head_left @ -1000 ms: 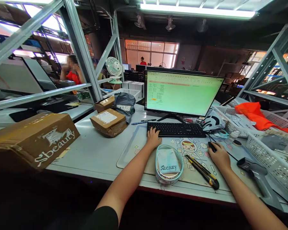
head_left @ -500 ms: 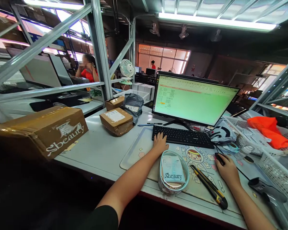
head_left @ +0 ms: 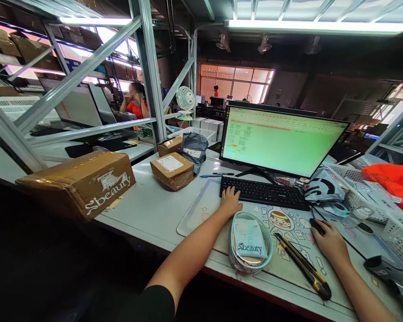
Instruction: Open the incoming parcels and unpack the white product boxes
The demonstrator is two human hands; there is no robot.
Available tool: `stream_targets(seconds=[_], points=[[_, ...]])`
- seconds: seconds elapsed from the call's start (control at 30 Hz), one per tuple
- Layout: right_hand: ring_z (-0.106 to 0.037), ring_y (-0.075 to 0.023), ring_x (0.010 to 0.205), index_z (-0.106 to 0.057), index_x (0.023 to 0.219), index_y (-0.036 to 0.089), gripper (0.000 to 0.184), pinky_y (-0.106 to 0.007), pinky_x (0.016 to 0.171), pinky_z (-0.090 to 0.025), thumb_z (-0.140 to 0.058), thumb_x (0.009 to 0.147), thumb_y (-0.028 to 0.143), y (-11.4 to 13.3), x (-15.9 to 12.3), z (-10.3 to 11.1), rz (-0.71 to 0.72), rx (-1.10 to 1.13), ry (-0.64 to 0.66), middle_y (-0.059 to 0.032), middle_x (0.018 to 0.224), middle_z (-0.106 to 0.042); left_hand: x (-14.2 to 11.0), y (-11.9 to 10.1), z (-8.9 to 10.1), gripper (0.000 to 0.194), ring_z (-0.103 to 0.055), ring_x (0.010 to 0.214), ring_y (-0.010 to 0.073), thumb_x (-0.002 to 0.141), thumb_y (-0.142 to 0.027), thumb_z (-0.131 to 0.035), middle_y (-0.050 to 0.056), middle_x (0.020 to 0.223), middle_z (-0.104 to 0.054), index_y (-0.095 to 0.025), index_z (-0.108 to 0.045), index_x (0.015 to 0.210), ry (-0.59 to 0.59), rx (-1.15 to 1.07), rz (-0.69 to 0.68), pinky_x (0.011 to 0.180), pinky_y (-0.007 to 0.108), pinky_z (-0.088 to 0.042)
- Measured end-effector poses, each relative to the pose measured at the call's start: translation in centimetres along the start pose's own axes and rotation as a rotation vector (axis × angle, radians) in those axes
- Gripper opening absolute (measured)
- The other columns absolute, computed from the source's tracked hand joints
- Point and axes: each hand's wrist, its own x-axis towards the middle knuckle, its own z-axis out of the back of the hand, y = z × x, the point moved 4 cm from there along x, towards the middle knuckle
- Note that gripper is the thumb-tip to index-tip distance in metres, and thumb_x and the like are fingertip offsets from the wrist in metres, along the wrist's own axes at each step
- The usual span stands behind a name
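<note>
My left hand (head_left: 230, 203) rests with spread fingers on the left end of a black keyboard (head_left: 265, 192). Over a black computer mouse (head_left: 317, 226) my right hand (head_left: 329, 241) is curled. Behind the keyboard stands a monitor (head_left: 278, 143) with a spreadsheet on a green screen. Between my forearms sits a clear pouch with light blue trim (head_left: 233, 257), and a white card marked "Sbeauty" (head_left: 250, 237) shows in its top. A yellow and black utility knife (head_left: 302, 266) lies on the cartoon desk mat (head_left: 198, 219), left of my right hand.
A large taped carton (head_left: 83, 183) stands at the left table edge. Smaller brown boxes (head_left: 173, 170) and a grey plastic parcel (head_left: 195, 150) lie behind it. On the right are white baskets (head_left: 401, 241), an orange cloth (head_left: 389, 179) and a barcode scanner (head_left: 386, 273). A person (head_left: 136, 105) sits beyond the rack.
The whole view has shifted, so everything appears farther right. My left hand remains on the keyboard and my right hand on the mouse. Nothing on the table has visibly moved.
</note>
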Motion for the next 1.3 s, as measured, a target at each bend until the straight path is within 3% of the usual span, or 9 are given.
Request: stream_targets(seconds=[0.2,0.5,1.1,1.3], points=[[-0.061,-0.0357,0.124,-0.073,0.123,0.013,0.067,-0.050,0.109,-0.049,-0.041,0.089,0.061,0.4,-0.1,0.3,0.050,0.017,-0.095,-0.0190,0.129,-0.065,-0.1,-0.1,0.1,0.075,-0.012,0.162,0.0347,0.092,-0.044,-0.056,0.014,0.174,-0.020,-0.019,-0.038,0.161,0.011,0.022,0.008,0.131,0.055,-0.012],[-0.062,-0.0349,0.121,-0.074,0.122,0.014,0.066,-0.049,0.107,-0.050,-0.039,0.087,0.058,0.2,0.0,-0.4,0.003,-0.026,-0.047,-0.0180,0.128,-0.066,-0.2,-0.1,0.3,0.076,-0.012,0.162,0.0324,0.091,-0.043,-0.057,0.013,0.174,-0.021,-0.020,-0.039,0.161,0.014,0.011,0.016,0.131,0.053,-0.011],[-0.060,-0.0353,0.124,-0.073,0.125,0.014,0.068,-0.049,0.107,-0.049,-0.039,0.088,0.059,1.0,-0.1,0.7,-0.040,-0.025,0.043,-0.0170,0.134,-0.065,0.0,0.1,0.1,0.077,-0.010,0.162,0.0335,0.090,-0.043,-0.059,0.013,0.174,-0.020,-0.020,-0.038,0.161,0.027,-0.025,-0.002,0.131,0.055,-0.009],[-0.061,-0.0348,0.121,-0.072,0.127,0.014,0.065,-0.049,0.108,-0.049,-0.041,0.089,0.058,1.4,-0.4,1.7,-0.033,-0.030,-0.040,-0.0169,0.135,-0.063,0.0,0.1,0.0,0.077,-0.009,0.162,0.0332,0.091,-0.044,-0.059,0.013,0.174,-0.019,-0.021,-0.038,0.161,0.029,-0.044,-0.012,0.131,0.055,-0.006]])
